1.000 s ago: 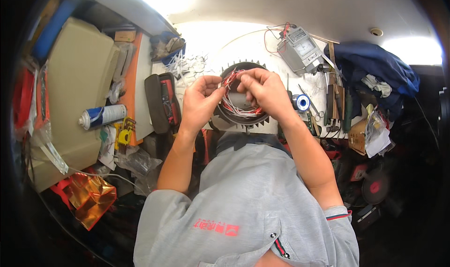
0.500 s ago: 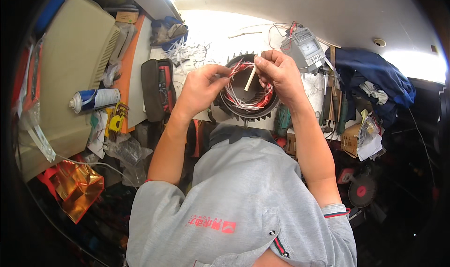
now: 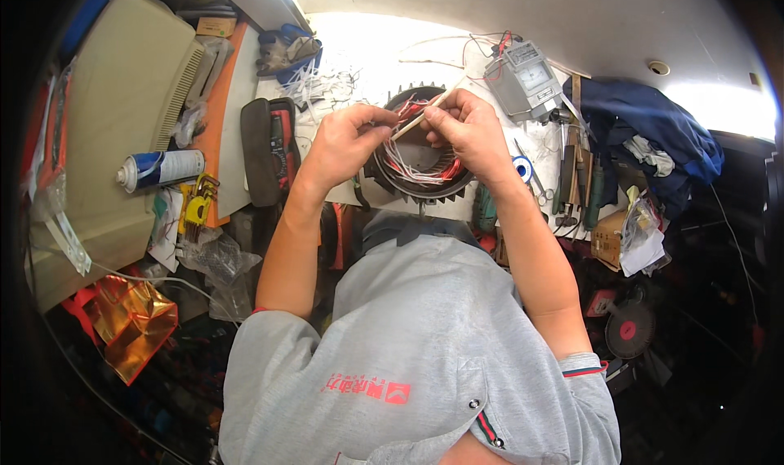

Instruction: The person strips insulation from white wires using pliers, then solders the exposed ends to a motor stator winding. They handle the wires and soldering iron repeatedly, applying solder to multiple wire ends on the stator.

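Note:
A round black finned motor housing (image 3: 398, 186) sits on the bench in front of me, with red and white wires (image 3: 416, 176) looped around the inside of its rim. My right hand (image 3: 472, 135) is over the housing's right side, its thumb and fingers pinching a slim white sleeving tube (image 3: 414, 125). The tube slants across the opening, its lower end close to my left fingertips. At the housing's left rim my left hand (image 3: 347, 144) is closed in a pinch on thin wire, partly hidden by the fingers.
Left of the housing are an open black case (image 3: 263, 155), white scraps (image 3: 322, 85) and a blue-and-white spray can (image 3: 162, 171). A grey meter (image 3: 527, 81) with red leads stands at the back right. Nearer are a tape roll (image 3: 522, 168), scissors (image 3: 542, 191) and long-handled tools (image 3: 576, 175).
The white tube has swung from steep to a flatter slant, its lower end now beside my left fingers. My right hand has moved slightly left and down, uncovering the tape roll and scissors.

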`<control>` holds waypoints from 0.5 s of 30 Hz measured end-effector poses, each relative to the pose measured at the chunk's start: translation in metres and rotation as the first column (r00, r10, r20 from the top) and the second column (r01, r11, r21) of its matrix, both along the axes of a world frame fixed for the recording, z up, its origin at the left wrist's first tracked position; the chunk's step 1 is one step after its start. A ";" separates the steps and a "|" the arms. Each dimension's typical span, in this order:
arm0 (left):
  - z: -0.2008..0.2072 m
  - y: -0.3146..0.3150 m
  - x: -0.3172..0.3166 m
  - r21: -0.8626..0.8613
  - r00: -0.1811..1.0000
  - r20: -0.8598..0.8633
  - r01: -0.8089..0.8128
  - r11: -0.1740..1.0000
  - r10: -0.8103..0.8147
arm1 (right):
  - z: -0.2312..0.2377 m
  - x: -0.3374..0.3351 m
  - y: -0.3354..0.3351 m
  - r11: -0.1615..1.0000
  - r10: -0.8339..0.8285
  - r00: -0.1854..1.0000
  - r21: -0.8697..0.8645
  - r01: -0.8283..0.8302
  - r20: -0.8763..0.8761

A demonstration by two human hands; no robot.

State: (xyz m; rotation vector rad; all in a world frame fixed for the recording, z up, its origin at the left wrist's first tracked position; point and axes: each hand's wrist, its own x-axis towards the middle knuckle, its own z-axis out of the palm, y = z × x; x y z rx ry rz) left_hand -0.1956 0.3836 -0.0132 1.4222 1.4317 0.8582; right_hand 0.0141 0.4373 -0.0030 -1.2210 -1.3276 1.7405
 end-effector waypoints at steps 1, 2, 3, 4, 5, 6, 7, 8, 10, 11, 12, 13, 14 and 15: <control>0.000 0.000 0.000 -0.013 1.000 0.015 -0.005 1.000 0.005 | -0.001 -0.001 0.000 1.000 -0.002 1.000 -0.002 0.002 -0.003; 0.000 0.000 0.000 -0.023 1.000 0.017 -0.006 1.000 0.007 | -0.002 -0.002 0.000 1.000 -0.004 1.000 -0.004 0.004 -0.006; 0.001 -0.001 0.001 -0.033 1.000 0.016 -0.009 0.999 0.009 | -0.002 -0.003 0.000 1.000 -0.005 1.000 -0.005 0.005 -0.012; 0.002 -0.001 0.002 -0.043 1.000 0.015 -0.012 0.999 0.012 | -0.002 -0.003 0.001 1.000 -0.005 1.000 -0.006 0.005 -0.014; 0.002 -0.002 0.004 -0.053 0.999 0.018 -0.047 0.997 0.048 | -0.002 -0.004 0.001 1.000 -0.005 1.000 -0.007 0.005 -0.016; -0.001 -0.004 0.007 -0.065 0.996 0.024 -0.083 0.994 0.085 | -0.003 -0.005 0.001 1.000 -0.005 1.000 -0.010 0.005 -0.015; -0.002 -0.005 0.011 -0.077 0.992 0.028 -0.118 0.990 0.120 | -0.004 -0.005 0.001 1.000 -0.005 1.000 -0.017 0.005 -0.024; -0.002 -0.006 0.015 -0.028 0.986 0.034 -0.160 0.987 0.161 | -0.005 -0.005 0.001 1.000 -0.005 0.999 -0.025 0.005 -0.035; 0.000 -0.007 0.017 0.038 0.986 -0.046 -0.159 0.987 0.161 | -0.006 -0.005 0.001 0.999 -0.008 0.999 -0.041 0.006 -0.046; 0.001 -0.007 0.018 0.071 0.983 -0.087 -0.156 0.985 0.161 | -0.006 -0.005 0.002 0.999 -0.009 0.999 -0.049 0.006 -0.048; 0.004 -0.008 0.021 0.130 0.979 -0.096 -0.169 0.977 0.182 | -0.006 -0.005 0.002 0.998 -0.009 0.999 -0.057 0.006 -0.049; 0.009 -0.008 0.024 0.189 0.974 -0.105 -0.180 0.965 0.203 | -0.006 -0.005 0.002 0.998 0.000 0.999 -0.058 -0.003 -0.048; 0.012 -0.008 0.027 0.248 0.968 -0.111 -0.190 0.950 0.223 | -0.004 -0.004 0.001 0.998 0.009 0.999 -0.060 -0.012 -0.046; 0.011 -0.007 0.029 0.277 0.967 -0.112 -0.190 0.942 0.228 | -0.002 -0.004 0.001 0.998 0.018 0.999 -0.062 -0.021 -0.045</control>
